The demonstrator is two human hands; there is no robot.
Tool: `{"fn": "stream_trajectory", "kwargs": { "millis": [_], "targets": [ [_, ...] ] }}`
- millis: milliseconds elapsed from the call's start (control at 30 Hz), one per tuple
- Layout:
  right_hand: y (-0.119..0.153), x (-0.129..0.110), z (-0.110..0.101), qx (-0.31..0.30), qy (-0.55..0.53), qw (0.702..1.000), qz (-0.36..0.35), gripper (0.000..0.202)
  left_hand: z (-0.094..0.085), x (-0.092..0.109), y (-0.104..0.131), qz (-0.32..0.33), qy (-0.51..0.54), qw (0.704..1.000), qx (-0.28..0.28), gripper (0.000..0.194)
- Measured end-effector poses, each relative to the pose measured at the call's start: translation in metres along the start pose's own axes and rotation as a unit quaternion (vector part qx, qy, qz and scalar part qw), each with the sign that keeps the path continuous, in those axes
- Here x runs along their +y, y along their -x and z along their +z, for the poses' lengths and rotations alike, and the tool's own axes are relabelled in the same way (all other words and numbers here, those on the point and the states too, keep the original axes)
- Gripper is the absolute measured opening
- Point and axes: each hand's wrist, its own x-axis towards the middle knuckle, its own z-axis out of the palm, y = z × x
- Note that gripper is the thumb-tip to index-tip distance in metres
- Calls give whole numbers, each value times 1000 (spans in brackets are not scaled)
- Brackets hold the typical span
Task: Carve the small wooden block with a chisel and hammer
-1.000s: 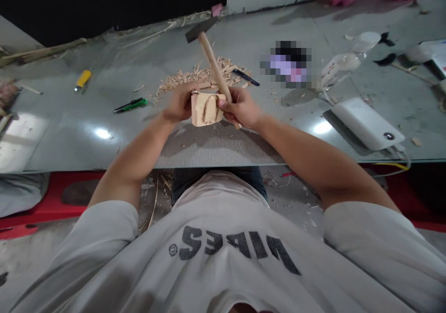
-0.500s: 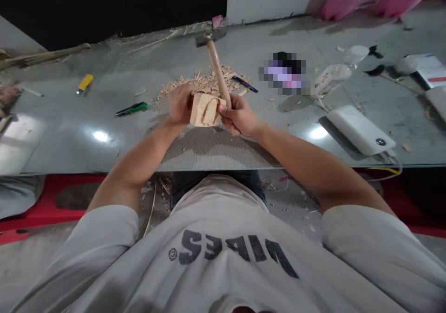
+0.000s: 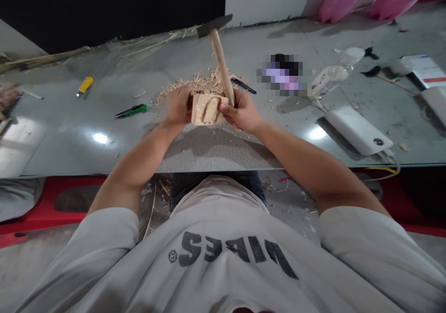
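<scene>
A pale carved wooden block point(image 3: 208, 110) is held above the table's front edge, a curved groove cut in its face. My left hand point(image 3: 179, 105) is closed on its left side, the fingers partly hidden behind it. My right hand point(image 3: 245, 112) grips the wooden handle of a hammer point(image 3: 220, 60), and its thumb presses the block's right edge. The hammer's dark head points up and away from me. Wood shavings point(image 3: 195, 84) lie in a heap behind the block, with a dark pen-like tool point(image 3: 244, 85) at their right.
A green cutter point(image 3: 131, 111) and a yellow cutter point(image 3: 85, 86) lie left on the table point(image 3: 62, 141). To the right are a blurred-out item point(image 3: 283, 75), a clear bottle point(image 3: 329, 80), a white power bank point(image 3: 358, 129) with cables and a phone point(image 3: 427, 71).
The hammer's head has risen and turned slightly, showing larger. The block has tilted a little in my hands, which have barely moved.
</scene>
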Motion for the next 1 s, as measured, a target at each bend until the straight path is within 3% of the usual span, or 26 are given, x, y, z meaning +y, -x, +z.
{"fn": "stream_trajectory", "kwargs": {
  "millis": [100, 200, 300, 367, 467, 533, 800, 1000],
  "targets": [
    [-1, -11, -24, -56, 52, 997, 1, 100, -6, 2, -5, 96, 42, 994, -16, 92],
    [-2, -20, -43, -94, 94, 991, 17, 90, -13, 6, -11, 167, 67, 982, -65, 101],
    [-2, -26, -53, -130, 114, 984, 33, 80, -19, 10, -14, 215, 65, 966, -128, 95],
    [-2, -30, -58, -147, 126, 980, 42, 75, -22, 14, -15, 230, 49, 958, -162, 78],
    [0, -39, -66, -156, 159, 972, 69, 66, -24, 25, -15, 225, 26, 951, -210, 46],
    [2, -44, -71, -157, 176, 967, 94, 61, -25, 32, -15, 221, 29, 945, -239, 38],
    [4, -44, -75, -161, 204, 958, 122, 56, -23, 46, -8, 169, 23, 942, -287, 42],
    [-2, -21, -68, -96, 182, 970, 127, 76, -13, 30, -9, 105, 47, 970, -216, 47]
  ]
}}
